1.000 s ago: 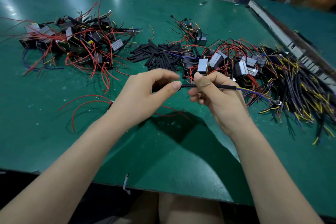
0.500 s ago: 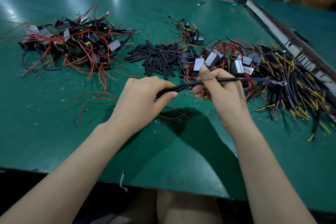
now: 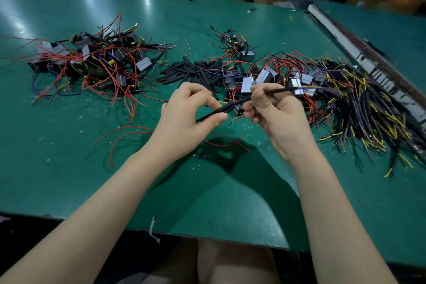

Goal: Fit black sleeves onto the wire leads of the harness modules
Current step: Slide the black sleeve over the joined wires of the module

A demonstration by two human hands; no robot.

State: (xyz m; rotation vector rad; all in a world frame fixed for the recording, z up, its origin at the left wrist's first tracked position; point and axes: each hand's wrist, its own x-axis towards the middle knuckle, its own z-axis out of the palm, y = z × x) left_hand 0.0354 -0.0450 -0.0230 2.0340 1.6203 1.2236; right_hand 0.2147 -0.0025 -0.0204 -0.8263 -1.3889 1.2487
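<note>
Threading a black sleeve (image 3: pixel 221 110) along a wire lead (image 3: pixel 306 87), we worked just above the green table (image 3: pixel 207 191), between the two heaps of modules.

We judged the sleeve light, soft and floppy, likely to buckle if pushed from far back, so it seemed best taken close to its mouth; the thin lead looked limp too and wanted holding just behind the sleeve's end. Our left hand (image 3: pixel 184 122) pinched the sleeve between thumb and curled fingers, its tail poking out below. Our right hand (image 3: pixel 274 113) was curled round the sleeved lead, thumb pressing on top, bare purple-and-yellow wire running out rightward toward the finished bundle (image 3: pixel 368 113). Loose spare sleeves (image 3: pixel 191 71) lay beyond.
</note>
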